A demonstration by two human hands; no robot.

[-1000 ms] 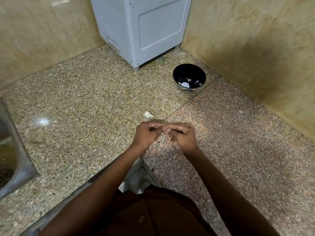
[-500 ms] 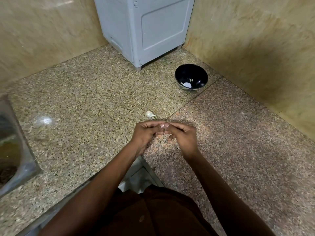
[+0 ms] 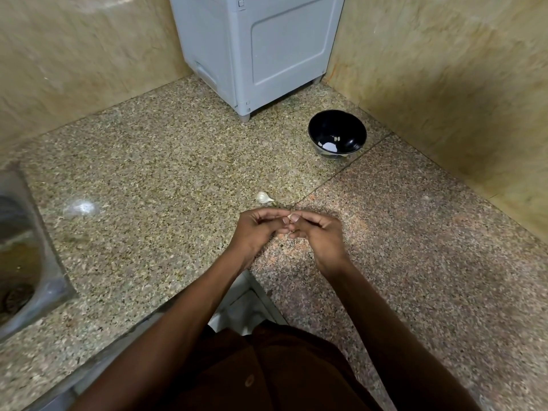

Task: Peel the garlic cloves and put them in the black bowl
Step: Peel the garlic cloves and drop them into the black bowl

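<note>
In the head view, at the centre of the frame, the left hand (image 3: 256, 231) and the right hand (image 3: 318, 235) are meeting over the speckled granite counter (image 3: 154, 173); their fingers are curled and pinching one small pale garlic clove (image 3: 289, 217), so the peeling step seems in hand; next, the thin papery skin needs a nail under its edge. Another unpeeled clove (image 3: 264, 197) is lying just above the hands; the glossy round black bowl (image 3: 350, 129) is waiting at upper right, well apart, with pale bits inside.
</note>
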